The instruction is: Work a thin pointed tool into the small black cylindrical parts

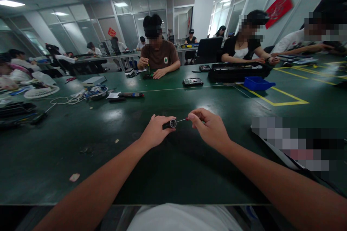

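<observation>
Low over the middle of the green table, my left hand (pixel 155 130) grips a black cylinder (pixel 172 123) that looks like a small flashlight. Its round, silver-rimmed end faces me and to the right. My right hand (pixel 210 124) pinches a thin screwdriver (pixel 182 120) with a metal shaft and a bit of red at the fingers. The shaft points left, its tip at the rim of the cylinder; whether it touches cannot be made out. My right fingers hide most of the screwdriver's handle.
Across the green table (pixel 130 184) a person (pixel 159 56) in a brown shirt works with a tool. Beyond my hands lie a hard-drive-like part (pixel 192 82), a blue bin (pixel 258 83), a dark pen-shaped tool (pixel 131 95) and tangled cables (pixel 94 92). A blurred-out sheet (pixel 295 144) lies right.
</observation>
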`<action>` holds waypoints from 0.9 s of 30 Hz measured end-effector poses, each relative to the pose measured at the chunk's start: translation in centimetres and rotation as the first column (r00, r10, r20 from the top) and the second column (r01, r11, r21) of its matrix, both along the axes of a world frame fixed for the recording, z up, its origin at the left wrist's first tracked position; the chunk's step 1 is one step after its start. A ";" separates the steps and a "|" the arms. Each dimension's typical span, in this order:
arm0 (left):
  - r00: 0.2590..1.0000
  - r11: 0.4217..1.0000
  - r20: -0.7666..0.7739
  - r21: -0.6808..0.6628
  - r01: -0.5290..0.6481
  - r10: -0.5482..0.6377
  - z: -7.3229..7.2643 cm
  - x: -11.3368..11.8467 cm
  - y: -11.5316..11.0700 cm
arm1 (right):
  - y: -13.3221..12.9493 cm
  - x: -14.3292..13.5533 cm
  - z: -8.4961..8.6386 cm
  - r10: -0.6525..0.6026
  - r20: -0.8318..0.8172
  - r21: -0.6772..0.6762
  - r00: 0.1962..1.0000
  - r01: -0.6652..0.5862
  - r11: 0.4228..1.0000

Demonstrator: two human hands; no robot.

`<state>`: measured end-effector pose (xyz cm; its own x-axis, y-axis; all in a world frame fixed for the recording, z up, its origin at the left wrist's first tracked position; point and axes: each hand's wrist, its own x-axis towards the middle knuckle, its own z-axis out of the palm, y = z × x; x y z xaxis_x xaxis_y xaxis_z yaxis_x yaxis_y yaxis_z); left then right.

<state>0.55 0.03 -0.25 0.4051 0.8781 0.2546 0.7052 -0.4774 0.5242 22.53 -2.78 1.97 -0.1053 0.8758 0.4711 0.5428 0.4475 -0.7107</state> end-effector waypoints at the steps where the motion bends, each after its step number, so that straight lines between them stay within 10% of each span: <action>1: 1.000 1.000 0.003 0.003 -0.002 0.002 0.0 0.0 0.0 | 0.0 0.0 0.0 -0.001 0.004 -0.003 1.000 0.001 1.000; 27: 1.000 0.999 0.025 0.039 0.013 -0.014 -0.2 -0.3 0.2 | 0.0 0.0 -0.2 0.071 0.074 -0.057 0.995 -0.066 0.996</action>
